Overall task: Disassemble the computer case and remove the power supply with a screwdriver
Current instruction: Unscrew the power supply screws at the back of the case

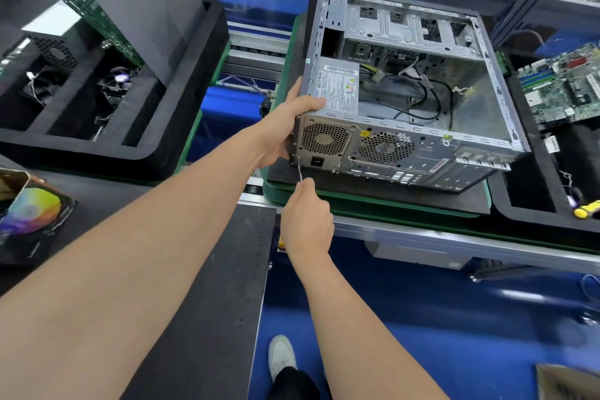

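Gripping the open-sided silver case (422,156) is the left hand (285,127); right hand (306,217) grips screwdriver (300,172).

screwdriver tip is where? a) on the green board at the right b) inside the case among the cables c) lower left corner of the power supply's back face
C: the screwdriver runs from the right hand up to the lower left corner of the back face of the power supply, while the left hand grips the computer case.

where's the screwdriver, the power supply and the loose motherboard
screwdriver (300,170), head view, on its metal shaft
power supply (341,89), head view, on its top label
loose motherboard (565,88), head view, mid board
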`<act>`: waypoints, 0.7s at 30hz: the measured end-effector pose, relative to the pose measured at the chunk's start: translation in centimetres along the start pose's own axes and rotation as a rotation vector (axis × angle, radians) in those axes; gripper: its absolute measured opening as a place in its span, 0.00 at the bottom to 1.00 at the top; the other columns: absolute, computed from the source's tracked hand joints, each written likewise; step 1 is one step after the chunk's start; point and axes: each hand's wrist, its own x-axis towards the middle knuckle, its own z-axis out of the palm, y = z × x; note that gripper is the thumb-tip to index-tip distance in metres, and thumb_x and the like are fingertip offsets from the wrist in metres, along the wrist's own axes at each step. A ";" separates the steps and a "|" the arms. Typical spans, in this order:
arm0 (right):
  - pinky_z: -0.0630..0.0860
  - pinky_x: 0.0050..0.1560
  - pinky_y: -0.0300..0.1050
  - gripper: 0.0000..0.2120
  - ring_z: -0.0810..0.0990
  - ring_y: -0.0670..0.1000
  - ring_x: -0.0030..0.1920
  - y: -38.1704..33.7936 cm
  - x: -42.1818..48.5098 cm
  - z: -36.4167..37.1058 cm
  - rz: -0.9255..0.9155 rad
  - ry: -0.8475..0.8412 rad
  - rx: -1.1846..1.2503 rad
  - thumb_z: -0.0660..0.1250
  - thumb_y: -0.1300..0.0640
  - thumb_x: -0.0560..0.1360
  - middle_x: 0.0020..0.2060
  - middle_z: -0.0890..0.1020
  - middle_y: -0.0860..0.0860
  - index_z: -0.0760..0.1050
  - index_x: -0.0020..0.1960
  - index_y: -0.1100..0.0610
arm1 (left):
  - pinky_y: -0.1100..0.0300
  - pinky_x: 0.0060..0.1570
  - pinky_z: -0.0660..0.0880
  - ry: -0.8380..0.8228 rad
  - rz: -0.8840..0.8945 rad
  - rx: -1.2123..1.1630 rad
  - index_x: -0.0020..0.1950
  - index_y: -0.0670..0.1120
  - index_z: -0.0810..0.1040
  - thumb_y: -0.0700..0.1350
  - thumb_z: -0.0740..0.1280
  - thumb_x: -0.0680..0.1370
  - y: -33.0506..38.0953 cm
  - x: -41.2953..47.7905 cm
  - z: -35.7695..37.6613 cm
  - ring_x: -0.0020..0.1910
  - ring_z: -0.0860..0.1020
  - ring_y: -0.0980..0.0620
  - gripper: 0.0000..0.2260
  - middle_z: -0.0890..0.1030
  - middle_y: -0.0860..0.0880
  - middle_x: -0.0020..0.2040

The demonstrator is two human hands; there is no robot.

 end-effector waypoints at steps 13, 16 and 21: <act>0.78 0.34 0.45 0.10 0.75 0.51 0.32 1.6 1.1 -2.0 0.536 -0.678 1.446 0.60 0.56 0.86 0.33 0.73 0.52 0.76 0.50 0.59 | 0.30 0.67 0.67 0.047 0.025 0.002 0.76 0.67 0.62 0.64 0.72 0.65 0.0 -0.3 0.4 0.67 0.76 0.39 0.41 0.77 0.49 0.70; 0.72 0.27 0.39 0.09 0.73 0.47 0.29 2.3 1.1 -1.6 0.495 -0.832 1.638 0.62 0.52 0.86 0.35 0.73 0.50 0.76 0.51 0.56 | 0.31 0.69 0.65 0.055 0.041 0.008 0.76 0.68 0.61 0.64 0.72 0.65 -0.2 0.0 0.3 0.68 0.75 0.40 0.41 0.76 0.50 0.71; 0.59 0.14 0.36 0.14 0.59 0.45 0.17 2.0 0.8 -0.6 0.611 -0.983 2.129 0.57 0.53 0.87 0.28 0.69 0.50 0.75 0.49 0.59 | 0.31 0.70 0.64 0.100 0.067 -0.015 0.77 0.68 0.61 0.63 0.72 0.64 -0.6 0.4 0.4 0.70 0.73 0.40 0.41 0.76 0.49 0.72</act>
